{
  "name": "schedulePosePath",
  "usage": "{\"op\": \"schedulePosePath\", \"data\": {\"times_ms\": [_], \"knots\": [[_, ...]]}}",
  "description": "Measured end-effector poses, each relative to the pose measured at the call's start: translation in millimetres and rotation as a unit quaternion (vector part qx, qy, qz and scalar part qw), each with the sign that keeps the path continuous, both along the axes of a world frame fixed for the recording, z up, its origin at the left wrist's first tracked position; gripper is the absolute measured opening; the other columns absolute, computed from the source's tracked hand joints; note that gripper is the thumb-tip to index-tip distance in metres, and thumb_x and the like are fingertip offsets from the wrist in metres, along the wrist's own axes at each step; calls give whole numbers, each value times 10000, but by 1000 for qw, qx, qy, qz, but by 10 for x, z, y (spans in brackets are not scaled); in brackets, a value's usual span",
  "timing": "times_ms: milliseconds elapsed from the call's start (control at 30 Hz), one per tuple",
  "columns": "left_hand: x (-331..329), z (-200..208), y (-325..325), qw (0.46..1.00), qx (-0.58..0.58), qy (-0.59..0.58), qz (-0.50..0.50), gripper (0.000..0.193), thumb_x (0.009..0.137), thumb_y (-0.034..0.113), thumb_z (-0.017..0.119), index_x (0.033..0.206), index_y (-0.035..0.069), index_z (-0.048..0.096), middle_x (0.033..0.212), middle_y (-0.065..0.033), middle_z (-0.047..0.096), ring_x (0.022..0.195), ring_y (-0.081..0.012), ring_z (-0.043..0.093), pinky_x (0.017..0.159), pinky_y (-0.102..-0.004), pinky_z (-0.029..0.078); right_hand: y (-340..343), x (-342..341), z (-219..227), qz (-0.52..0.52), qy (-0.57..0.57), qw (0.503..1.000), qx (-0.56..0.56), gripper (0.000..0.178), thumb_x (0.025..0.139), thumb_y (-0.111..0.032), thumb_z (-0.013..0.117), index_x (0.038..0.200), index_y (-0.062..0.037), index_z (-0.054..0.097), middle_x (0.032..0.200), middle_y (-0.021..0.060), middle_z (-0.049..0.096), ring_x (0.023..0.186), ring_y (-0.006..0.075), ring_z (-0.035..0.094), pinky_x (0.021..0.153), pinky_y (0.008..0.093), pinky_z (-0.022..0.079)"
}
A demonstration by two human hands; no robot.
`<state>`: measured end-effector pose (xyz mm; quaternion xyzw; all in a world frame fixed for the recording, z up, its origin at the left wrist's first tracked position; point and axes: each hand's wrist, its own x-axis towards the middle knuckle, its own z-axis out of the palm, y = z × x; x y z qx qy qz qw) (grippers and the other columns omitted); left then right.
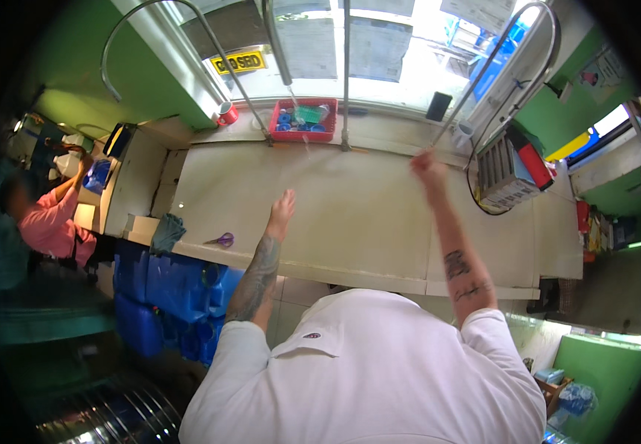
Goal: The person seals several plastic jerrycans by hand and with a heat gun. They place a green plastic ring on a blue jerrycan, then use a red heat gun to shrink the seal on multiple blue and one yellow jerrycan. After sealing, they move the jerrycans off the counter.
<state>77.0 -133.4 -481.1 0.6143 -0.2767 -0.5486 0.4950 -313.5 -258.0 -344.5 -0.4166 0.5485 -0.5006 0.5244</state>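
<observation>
My left hand [282, 212] is over the near middle of the pale counter [343, 214], its fingers stretched out and nothing seen in it. Farther out and to the right, my right hand [427, 166] is curled closed and slightly blurred. It is beside the foot of a bent metal pipe [476, 83]; whether it touches the pipe or holds something small, I cannot make out. Beyond my left hand, a red plastic basket [302, 136] at the counter's back holds blue round pieces and a green item [307, 115]. A faint clear streak shows just in front of the basket.
Purple-handled scissors [224, 240] and a dark cloth [167, 233] lie at the left front edge. A red mug [226, 113] and a white mug [462, 134] stand at the back. A grey ribbed box [509, 170] is right; blue jugs [180, 285] and a person [52, 226] are left.
</observation>
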Motion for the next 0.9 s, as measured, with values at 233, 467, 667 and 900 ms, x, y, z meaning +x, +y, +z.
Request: {"op": "schedulePosePath", "data": {"times_ms": [233,467,667,900], "knots": [[-770,1690,-671,986,-151,48,-44,527,1110,383,428,1441,-11,542,1440,-153,589,1364,-233,526,1159,-376,376,483,1972,-117,255,-181,949,51,408,1049,-314,601,1297,10,606,1160,131,700,1050,224,706,898,354,588],[-337,1789,-121,932,-350,24,-96,441,1118,270,441,1364,-54,609,1426,-165,603,1313,-232,574,1094,-351,447,399,1767,146,433,-213,872,-84,384,1067,-239,565,1284,75,604,1153,144,708,1043,214,708,955,340,572],[380,-434,913,765,60,-494,-409,565,1016,430,550,1387,6,593,1488,-231,530,1368,-365,520,1143,-463,403,1132,270,-1828,467,550,684,104,394,921,-239,646,1260,-42,685,1226,201,707,1153,413,651,953,463,547],[1081,-1394,2674,927,169,-333,-19,407,1044,256,544,1328,-18,642,1300,-224,676,1239,-316,632,1037,-391,488,1668,-1997,-2353,68,426,845,317,239,923,-221,617,1001,-16,711,790,81,678,700,185,643,596,350,519]]}}
